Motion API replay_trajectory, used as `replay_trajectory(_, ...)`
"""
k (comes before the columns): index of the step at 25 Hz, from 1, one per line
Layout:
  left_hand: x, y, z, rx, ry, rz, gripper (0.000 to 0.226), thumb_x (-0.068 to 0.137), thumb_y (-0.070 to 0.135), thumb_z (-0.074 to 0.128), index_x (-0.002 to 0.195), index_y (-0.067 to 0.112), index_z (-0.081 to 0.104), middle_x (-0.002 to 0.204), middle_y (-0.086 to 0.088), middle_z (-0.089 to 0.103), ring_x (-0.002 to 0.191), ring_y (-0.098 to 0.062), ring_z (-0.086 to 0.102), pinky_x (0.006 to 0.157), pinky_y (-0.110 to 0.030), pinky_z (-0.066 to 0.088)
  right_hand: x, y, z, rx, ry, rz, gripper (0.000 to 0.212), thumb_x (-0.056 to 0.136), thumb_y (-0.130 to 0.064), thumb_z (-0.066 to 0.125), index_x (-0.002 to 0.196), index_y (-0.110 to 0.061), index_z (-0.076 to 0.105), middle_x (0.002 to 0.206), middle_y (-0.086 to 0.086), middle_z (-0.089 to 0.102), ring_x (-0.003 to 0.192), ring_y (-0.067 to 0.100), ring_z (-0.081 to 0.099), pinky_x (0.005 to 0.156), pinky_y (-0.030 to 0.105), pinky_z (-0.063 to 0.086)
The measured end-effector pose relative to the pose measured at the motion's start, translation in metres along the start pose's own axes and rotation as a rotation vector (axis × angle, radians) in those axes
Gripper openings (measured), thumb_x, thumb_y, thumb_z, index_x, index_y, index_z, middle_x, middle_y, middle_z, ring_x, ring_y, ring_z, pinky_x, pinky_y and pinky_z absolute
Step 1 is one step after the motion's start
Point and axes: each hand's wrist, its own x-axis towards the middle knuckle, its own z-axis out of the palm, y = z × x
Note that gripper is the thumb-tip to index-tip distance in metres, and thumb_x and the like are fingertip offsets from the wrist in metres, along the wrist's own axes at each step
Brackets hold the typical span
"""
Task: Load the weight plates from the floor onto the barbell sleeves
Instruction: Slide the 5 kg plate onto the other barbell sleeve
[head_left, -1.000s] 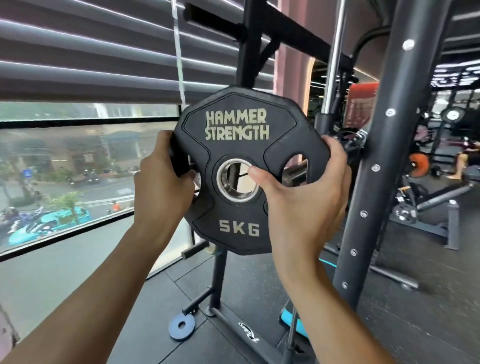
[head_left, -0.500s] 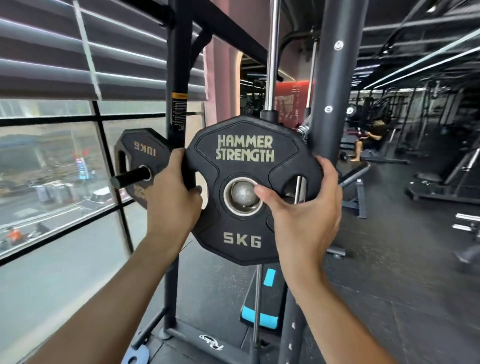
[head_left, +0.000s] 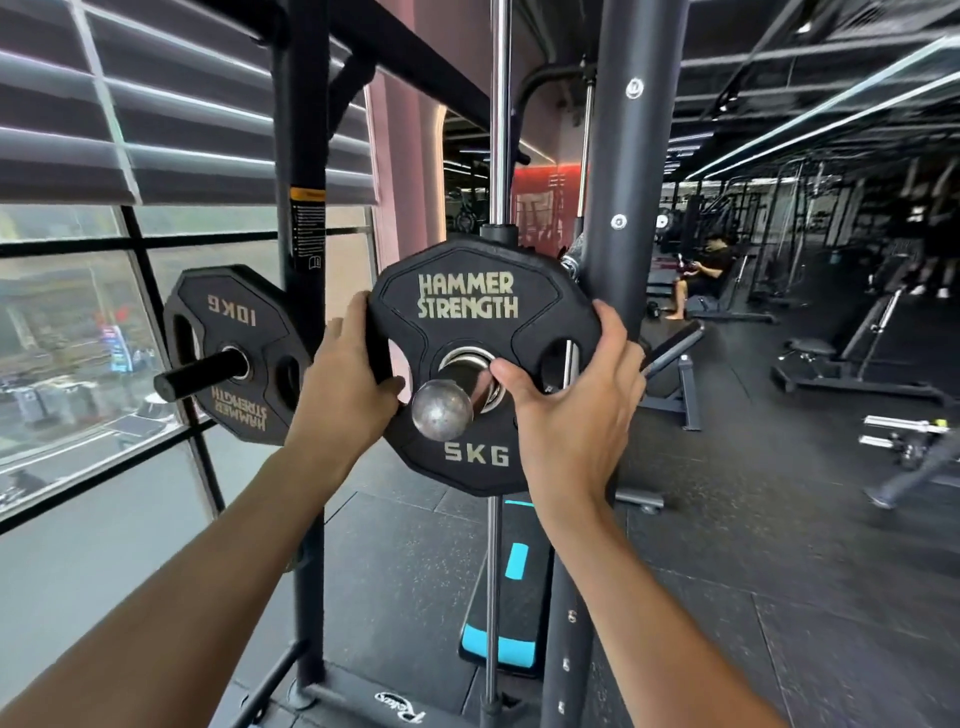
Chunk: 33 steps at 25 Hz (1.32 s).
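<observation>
A black 5 kg weight plate (head_left: 467, 306) marked HAMMER STRENGTH hangs upright at chest height, threaded on the steel barbell sleeve (head_left: 442, 410), whose round end pokes through the centre hole toward me. My left hand (head_left: 340, 379) grips the plate's left edge through a cut-out. My right hand (head_left: 571, 395) holds the right edge, thumb by the centre ring. The bar beyond the plate is hidden.
A 10 kg plate (head_left: 236, 358) sits on a black storage peg (head_left: 200, 374) of the rack upright (head_left: 306, 312) at left. A thick dark post (head_left: 608, 260) stands right behind the 5 kg plate. Windows fill the left; a seated person (head_left: 701, 275) and benches are far right.
The 5 kg plate has slid onto the sleeve: its end now sticks out through the hole, where before it only filled it. My view has swung right and closer.
</observation>
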Motion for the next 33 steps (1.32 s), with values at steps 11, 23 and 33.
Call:
replay_trajectory(11,0.041,-0.001,0.070,0.263,-0.087,0.365,0.112,0.071,0.079,0.055,0.159,0.038,-0.001,0.163,-0.013,-0.023,0.150,-0.048,-0.005,0.115,-0.068,0.014,0.043,0.057,0.038,-0.354,-0.060,-0.277,0.093,0.087,-0.024,0.072,0.159,-0.039,0.014,0.169,0.007,-0.001,0.153,0.039,-0.003,0.112,0.072,0.019)
replay_trajectory(23,0.092,-0.013,0.137,0.482,0.086,0.330,0.102,0.074,0.067,0.059,0.160,0.033,0.015,0.164,-0.025,0.004,0.140,-0.043,0.030,0.110,-0.052,0.040,0.092,0.111,0.068,-0.709,-0.197,-0.505,0.137,0.064,-0.005,0.090,0.160,-0.031,-0.004,0.165,0.021,-0.017,0.149,0.050,-0.014,0.113,0.075,0.012)
replay_trajectory(33,0.097,0.004,0.143,0.544,0.060,0.234,0.096,0.073,0.063,0.047,0.158,0.043,0.007,0.167,-0.014,0.005,0.141,-0.037,0.033,0.104,-0.055,0.044,0.104,0.120,0.078,-0.779,-0.193,-0.482,0.133,0.065,-0.025,0.093,0.161,-0.029,0.001,0.165,0.024,-0.011,0.149,0.054,-0.005,0.114,0.071,0.018)
